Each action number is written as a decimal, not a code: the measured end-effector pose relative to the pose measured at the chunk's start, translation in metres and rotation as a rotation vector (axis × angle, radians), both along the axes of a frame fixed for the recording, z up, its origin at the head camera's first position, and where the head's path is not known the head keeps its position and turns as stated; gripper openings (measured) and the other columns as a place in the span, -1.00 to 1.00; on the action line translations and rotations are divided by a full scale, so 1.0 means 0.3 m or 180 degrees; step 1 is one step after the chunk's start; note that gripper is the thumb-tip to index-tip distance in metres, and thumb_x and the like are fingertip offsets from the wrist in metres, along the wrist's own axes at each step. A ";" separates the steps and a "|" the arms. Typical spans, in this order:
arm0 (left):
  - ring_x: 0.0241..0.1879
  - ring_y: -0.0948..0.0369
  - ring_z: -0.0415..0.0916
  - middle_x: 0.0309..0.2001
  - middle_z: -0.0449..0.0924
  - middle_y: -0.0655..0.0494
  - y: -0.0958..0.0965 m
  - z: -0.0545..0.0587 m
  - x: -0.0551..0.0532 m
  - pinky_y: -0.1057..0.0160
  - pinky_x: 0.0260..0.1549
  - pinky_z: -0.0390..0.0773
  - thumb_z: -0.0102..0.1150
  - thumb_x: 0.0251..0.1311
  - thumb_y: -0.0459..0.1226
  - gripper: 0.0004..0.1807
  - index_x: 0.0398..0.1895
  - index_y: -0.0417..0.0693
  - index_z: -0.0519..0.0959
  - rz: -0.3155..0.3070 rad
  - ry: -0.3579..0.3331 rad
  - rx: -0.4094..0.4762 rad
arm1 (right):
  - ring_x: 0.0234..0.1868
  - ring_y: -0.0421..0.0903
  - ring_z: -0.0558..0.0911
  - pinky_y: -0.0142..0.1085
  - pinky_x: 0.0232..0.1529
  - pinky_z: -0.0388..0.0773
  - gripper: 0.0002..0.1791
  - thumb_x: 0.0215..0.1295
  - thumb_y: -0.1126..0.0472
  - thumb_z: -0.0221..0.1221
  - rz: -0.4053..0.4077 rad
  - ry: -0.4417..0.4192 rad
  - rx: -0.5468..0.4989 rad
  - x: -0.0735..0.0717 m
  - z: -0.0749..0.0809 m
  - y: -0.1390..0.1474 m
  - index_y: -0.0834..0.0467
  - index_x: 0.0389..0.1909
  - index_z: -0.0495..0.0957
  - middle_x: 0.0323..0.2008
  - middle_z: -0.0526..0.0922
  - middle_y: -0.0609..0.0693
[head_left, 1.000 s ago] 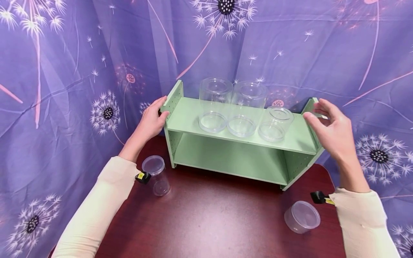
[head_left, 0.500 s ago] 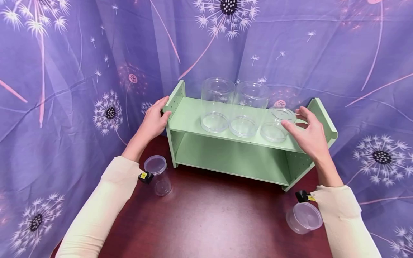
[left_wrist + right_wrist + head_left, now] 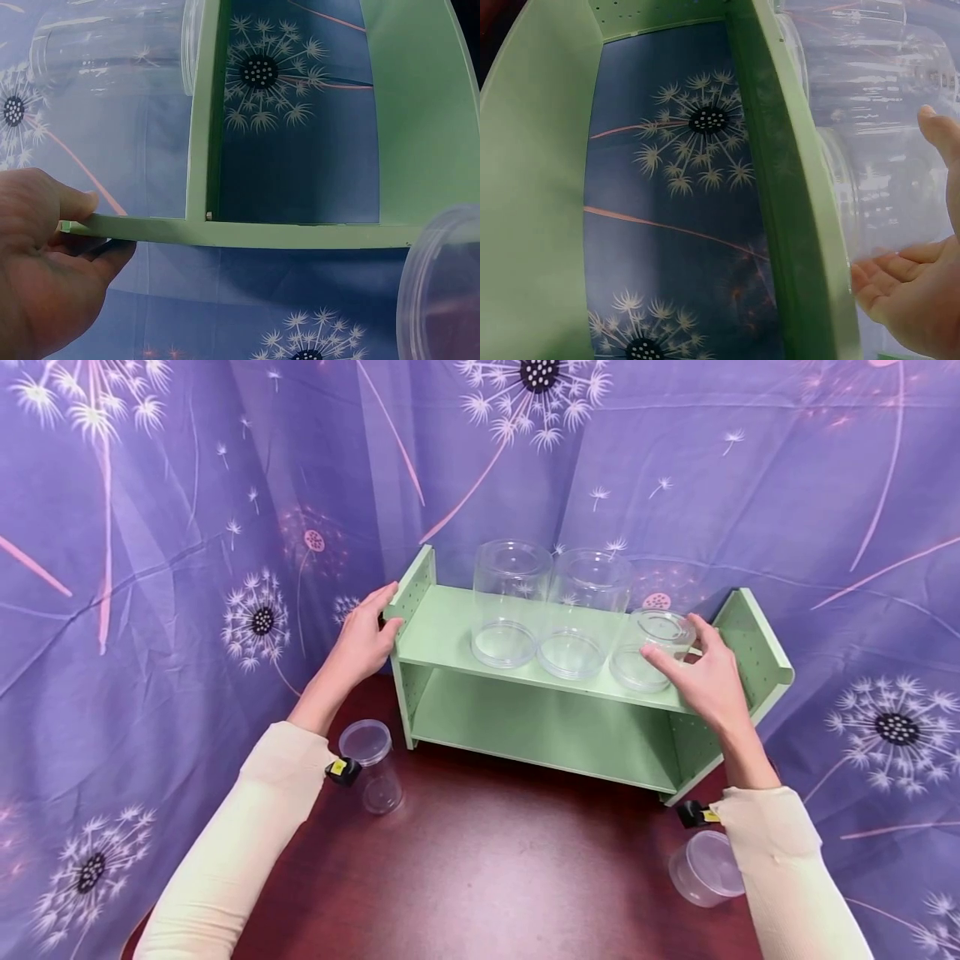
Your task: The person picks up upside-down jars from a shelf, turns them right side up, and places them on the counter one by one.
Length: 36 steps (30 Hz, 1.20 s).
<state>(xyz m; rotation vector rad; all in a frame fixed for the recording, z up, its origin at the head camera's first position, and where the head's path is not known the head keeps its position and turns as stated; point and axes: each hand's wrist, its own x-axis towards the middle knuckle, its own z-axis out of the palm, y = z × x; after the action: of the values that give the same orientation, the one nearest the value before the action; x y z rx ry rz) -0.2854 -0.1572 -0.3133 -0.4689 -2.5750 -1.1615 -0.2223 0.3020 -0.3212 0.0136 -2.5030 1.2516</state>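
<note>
Right hand (image 3: pixel 708 681) has come round short jar (image 3: pixel 651 633).

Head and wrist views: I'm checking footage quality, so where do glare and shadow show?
Head view: pale glare on the table; left wrist view: dark shadow on the curtain, along the green shelf; right wrist view: white reflections streak the clear jars.

Head view bright, soft glare on the surface (image 3: pixel 487 877); wrist views dimmer, white highlights streaking the jars (image 3: pixel 889 184)
</note>
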 end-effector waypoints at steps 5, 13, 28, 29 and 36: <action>0.54 -0.08 0.10 0.56 0.18 -0.19 0.003 0.000 0.002 -0.03 0.52 0.12 0.07 0.48 -0.41 -0.35 0.58 -0.28 0.18 0.0003 0.0003 0.0008 | 0.24 0.29 0.52 -0.46 -0.07 0.39 0.07 0.30 -0.13 0.36 -0.0003 0.0039 0.0016 -0.006 -0.014 0.002 0.23 0.63 0.04 0.49 0.29 0.30; 0.54 -0.08 0.11 0.55 0.19 -0.20 0.002 -0.004 -0.001 0.00 0.53 0.10 0.08 0.48 -0.41 -0.36 0.58 -0.28 0.20 0.0024 0.0015 0.0028 | 0.05 -0.12 0.50 -0.54 -0.08 0.42 -0.14 0.29 -0.01 0.41 0.0047 0.0312 -0.0140 -0.012 -0.033 -0.012 0.23 0.50 0.30 0.30 0.48 0.20; 0.53 -0.09 0.12 0.55 0.21 -0.18 0.003 0.001 0.003 -0.03 0.52 0.12 0.10 0.47 -0.38 -0.35 0.58 -0.25 0.21 0.0078 -0.0008 0.0050 | -0.02 -0.22 0.52 -0.59 -0.10 0.45 -0.17 0.29 0.02 0.42 0.0067 0.0358 -0.0179 -0.018 -0.038 -0.012 0.25 0.47 0.33 0.26 0.51 0.20; 0.53 -0.08 0.12 0.55 0.20 -0.18 0.003 0.002 0.003 -0.03 0.52 0.11 0.10 0.47 -0.37 -0.35 0.58 -0.25 0.21 0.0078 -0.0015 0.0047 | -0.04 -0.23 0.52 -0.59 -0.11 0.45 -0.17 0.29 0.02 0.42 0.0063 0.0354 -0.0179 -0.018 -0.038 -0.011 0.25 0.47 0.32 0.26 0.51 0.20; 0.54 -0.07 0.10 0.56 0.18 -0.16 -0.001 0.006 0.004 -0.05 0.52 0.12 0.09 0.49 -0.35 -0.34 0.60 -0.20 0.19 0.0077 -0.0101 0.0022 | -0.14 -0.29 0.54 -0.59 -0.21 0.45 -0.21 0.28 0.02 0.43 -0.0018 0.0375 -0.0147 -0.009 -0.034 -0.006 0.19 0.45 0.35 0.22 0.56 0.20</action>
<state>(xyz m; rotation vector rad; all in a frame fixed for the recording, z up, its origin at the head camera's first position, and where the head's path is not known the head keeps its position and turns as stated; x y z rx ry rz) -0.2843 -0.1575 -0.3114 -0.4201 -2.5954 -1.1788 -0.2251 0.3004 -0.3314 0.0669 -2.3720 1.2682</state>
